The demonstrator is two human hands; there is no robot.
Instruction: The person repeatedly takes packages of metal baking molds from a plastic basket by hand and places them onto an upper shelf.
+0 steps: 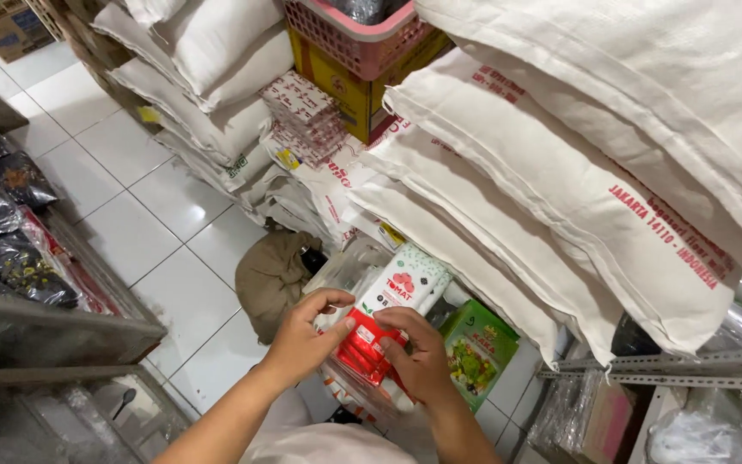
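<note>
Head view: we look down on a big stack of white woven sacks (577, 172), our landmark, filling the upper right of the scene. To its left we see a second, smaller pile of white sacks (208, 77) against the white tiled floor (130, 223). Above the gap between the two piles, a pink plastic basket (358, 39) sits on a yellow carton (345, 90). Far left of the stack, a metal shelf (53, 322) carries dark, shiny plastic bags (2, 223). At the foot of the stack, on the floor to its lower left, a brown cloth sack (272, 275) slumps. Just under the stack's lower edge a green packet (474, 352) with a vegetable picture stands on its edge, and a grey slotted metal rail (663, 369) runs below the stack's right end.

Right below the stack's lower left corner, we hold a white pouch with a red tomato picture (405, 288), lying over a red packet (367, 348). Our left hand (302, 339) is closed on the pouch's left side, thumb on top and fingers curled over its edge. Our right hand (418, 352) grips the red packet just under the pouch, fingers bent down on it.
</note>
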